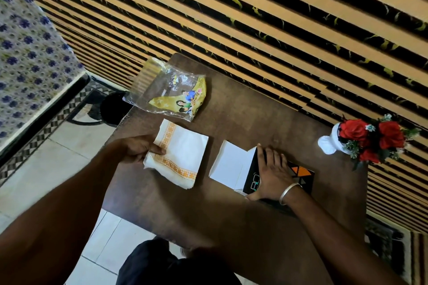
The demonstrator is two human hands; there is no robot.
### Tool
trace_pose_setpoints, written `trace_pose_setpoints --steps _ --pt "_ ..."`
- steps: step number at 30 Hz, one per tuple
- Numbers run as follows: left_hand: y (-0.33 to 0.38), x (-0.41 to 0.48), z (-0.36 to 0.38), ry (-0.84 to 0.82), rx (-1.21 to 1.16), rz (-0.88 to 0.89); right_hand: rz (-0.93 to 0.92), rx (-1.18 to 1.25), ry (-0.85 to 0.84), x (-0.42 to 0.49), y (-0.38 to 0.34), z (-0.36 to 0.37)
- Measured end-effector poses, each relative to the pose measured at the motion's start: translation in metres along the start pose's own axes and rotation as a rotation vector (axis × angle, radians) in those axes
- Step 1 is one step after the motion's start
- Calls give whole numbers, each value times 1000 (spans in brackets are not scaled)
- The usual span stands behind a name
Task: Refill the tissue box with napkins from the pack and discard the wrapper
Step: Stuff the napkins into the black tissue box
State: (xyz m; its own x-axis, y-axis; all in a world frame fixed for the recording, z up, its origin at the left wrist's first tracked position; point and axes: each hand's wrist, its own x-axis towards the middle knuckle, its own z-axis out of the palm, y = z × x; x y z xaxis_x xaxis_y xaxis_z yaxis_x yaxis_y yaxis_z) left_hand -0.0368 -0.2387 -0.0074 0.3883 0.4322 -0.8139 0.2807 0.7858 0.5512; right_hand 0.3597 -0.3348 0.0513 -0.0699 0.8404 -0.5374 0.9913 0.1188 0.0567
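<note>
A stack of white napkins point(183, 155) with an orange patterned border lies on the brown table point(243, 111). My left hand point(139, 149) grips the stack's near-left corner, thumb on top. A black tissue box point(301, 172) with orange triangles lies to the right, its white end flaps point(228, 164) folded open toward the napkins. My right hand point(271, 172) lies flat on top of the box, fingers straight. The clear plastic wrapper point(166, 90), printed yellow with cartoon figures, lies empty at the table's far-left corner.
A white vase of red roses point(368, 140) stands at the table's right edge. A black round bin point(113, 109) sits on the tiled floor beside the table's far-left corner. A striped orange-and-black wall runs behind the table.
</note>
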Motion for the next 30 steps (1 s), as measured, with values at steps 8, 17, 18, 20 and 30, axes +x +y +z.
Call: trace_pose_setpoints --steps 8,17,18,20,30 --pt "-10 -15 1 8 -111 93 13 -11 -11 0 -2 -1" --pt "-16 -11 17 -3 -324 281 14 -7 -17 2 -1 3" --pt "-12 -8 24 1 -292 322 15 -7 -15 2 -1 4" --pt "-2 -2 41 -7 -319 291 14 -13 -10 2 -2 5" --pt "17 24 122 13 -279 140 -12 55 38 -6 2 0"
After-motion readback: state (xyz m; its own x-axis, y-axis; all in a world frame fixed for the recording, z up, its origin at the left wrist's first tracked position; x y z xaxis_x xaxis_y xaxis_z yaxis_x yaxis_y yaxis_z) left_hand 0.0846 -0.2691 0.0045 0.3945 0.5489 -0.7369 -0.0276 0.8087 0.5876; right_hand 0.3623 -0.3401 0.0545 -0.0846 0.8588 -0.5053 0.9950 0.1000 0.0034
